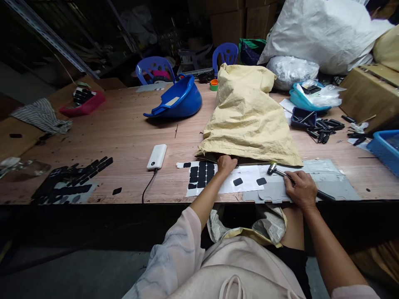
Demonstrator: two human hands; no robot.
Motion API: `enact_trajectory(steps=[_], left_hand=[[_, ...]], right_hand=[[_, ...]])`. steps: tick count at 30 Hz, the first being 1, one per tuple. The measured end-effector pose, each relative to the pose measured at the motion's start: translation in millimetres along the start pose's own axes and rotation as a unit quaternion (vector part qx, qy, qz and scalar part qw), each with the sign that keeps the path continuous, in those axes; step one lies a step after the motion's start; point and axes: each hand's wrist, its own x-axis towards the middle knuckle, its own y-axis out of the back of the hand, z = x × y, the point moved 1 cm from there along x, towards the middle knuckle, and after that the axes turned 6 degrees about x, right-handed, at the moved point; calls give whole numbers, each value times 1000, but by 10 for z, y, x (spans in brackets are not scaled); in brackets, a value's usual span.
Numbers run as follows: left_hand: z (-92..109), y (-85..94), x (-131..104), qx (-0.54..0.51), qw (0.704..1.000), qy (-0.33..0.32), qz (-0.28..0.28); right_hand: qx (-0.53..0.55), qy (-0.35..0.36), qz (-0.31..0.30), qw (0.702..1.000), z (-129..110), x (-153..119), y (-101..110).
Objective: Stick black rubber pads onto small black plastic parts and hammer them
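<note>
My right hand (301, 189) is wrapped round the dark handle of a small hammer (272, 167), whose metal head points left over a grey sheet (330, 178). At the lower edge of a yellow woven sack (249, 116), my left hand (227, 164) is closed, with its fingertips hidden against a dark gap there. Whatever it grips does not show. Below that forearm lies a white backing sheet (224, 187) with rows of black rounded pads (202, 174). Two loose black pads (238, 182) rest farther right on the white sheet.
A white power bank (157, 157) with a cable and a blue basin (181, 99) are to the left. Black handle-like pieces (326, 128) lie at right, near a blue basket (386, 147) and a cardboard box (370, 97). More black strips (90, 170) are at far left.
</note>
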Motion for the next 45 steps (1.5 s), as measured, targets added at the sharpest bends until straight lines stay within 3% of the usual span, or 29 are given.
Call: enact_trajectory(steps=[4,7,13,19,23,27,33,38,45], left_hand=[[219,-149,-255,-6,998,-62,20],[271,-228,-367,-19,992,-120,29],[2,-204,-405,-94,986,-139,15],[-265,-262,-706,-128,967,-150,160],[-364,-317,-921,-103,966,-70,226],[-472,-284,-985,-81,972,-47,216],[-646,-230,-1052,-71,969,-117,208],[-764,-280,-1098,-73,962,-173,198],[-851,-278,-1196,-98,958,-175,204]], right_hand=[[2,-5,-4,1000,5,2,-3],[7,-8,-6,1000,2,3,-1],[13,-2,-6,1000,-15,3,12],[20,-27,-28,999,-10,-3,10],[24,-33,-29,999,-7,-7,4],[26,-31,-22,999,-1,-12,4],[29,-15,-9,999,41,-3,-17],[22,-16,-35,999,74,13,-17],[87,-67,-15,994,-177,-308,256]])
